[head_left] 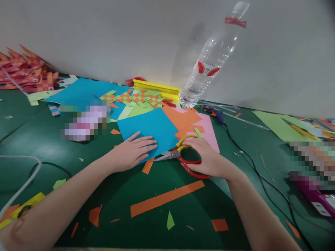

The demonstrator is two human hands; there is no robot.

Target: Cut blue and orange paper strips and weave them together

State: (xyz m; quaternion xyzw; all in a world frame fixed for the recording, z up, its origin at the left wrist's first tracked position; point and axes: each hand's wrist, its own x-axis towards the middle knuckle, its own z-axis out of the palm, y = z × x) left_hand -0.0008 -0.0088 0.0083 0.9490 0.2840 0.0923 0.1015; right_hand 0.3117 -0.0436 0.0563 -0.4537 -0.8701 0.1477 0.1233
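Note:
My left hand (136,148) lies flat on a sheet of blue paper (154,125), fingers stretched out. My right hand (206,157) grips a pair of scissors (171,155) by its yellow and red handles. The blades are parted and point left, right at the sheet's lower edge; whether paper sits between them I cannot tell. Orange paper (183,116) and pink paper (211,129) lie behind and to the right of the blue sheet. An orange strip (167,198) rests on the green table in front of my hands.
A water bottle (209,62) leans against the wall. Woven paper fish (131,99) lie at the back, with a red-orange pile of them (28,69) far left. A blue glue gun (218,115) trails its cord (253,169) down the right side. Paper scraps (95,215) dot the table (117,233).

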